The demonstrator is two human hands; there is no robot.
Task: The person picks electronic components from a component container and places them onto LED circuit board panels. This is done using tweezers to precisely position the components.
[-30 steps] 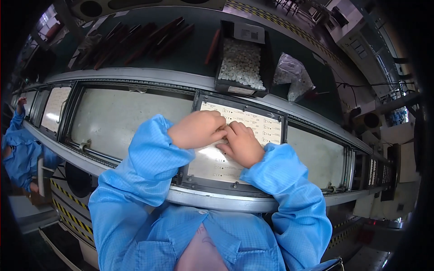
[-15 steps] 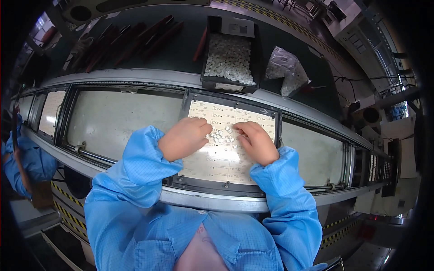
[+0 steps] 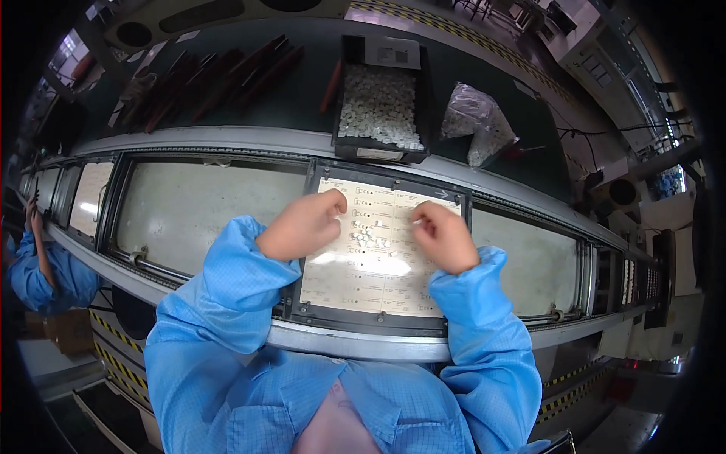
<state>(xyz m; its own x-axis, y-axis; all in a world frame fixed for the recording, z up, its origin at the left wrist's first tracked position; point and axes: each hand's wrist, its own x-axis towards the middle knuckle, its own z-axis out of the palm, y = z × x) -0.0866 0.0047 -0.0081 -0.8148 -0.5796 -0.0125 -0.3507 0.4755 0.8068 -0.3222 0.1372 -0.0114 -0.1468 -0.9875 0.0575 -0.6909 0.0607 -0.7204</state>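
A cream printed panel [image 3: 340,291] lies in a dark frame [image 3: 355,318] in front of me. Near its middle is a small loose pile of white block-like parts [image 3: 368,238]. My left hand [image 3: 302,225] is over the panel's left edge, its fingers curled in and pinched together. On the other side of the pile, my right hand [image 3: 445,236] is also closed, with thumb and forefinger drawn together. Whatever the fingertips of either hand hold, if anything, is too small to make out.
The framed panel sits on a conveyor line with metal rails [image 3: 363,344]. Beyond it stand a black bin [image 3: 382,106] of many white parts and a clear plastic bag [image 3: 478,121] of similar ones. Dark red tools [image 3: 249,72] lie far left. Another person's blue sleeve [image 3: 53,276] shows at left.
My hands have moved apart, the left one going left and the right one going right. More of the white pile between them is uncovered.
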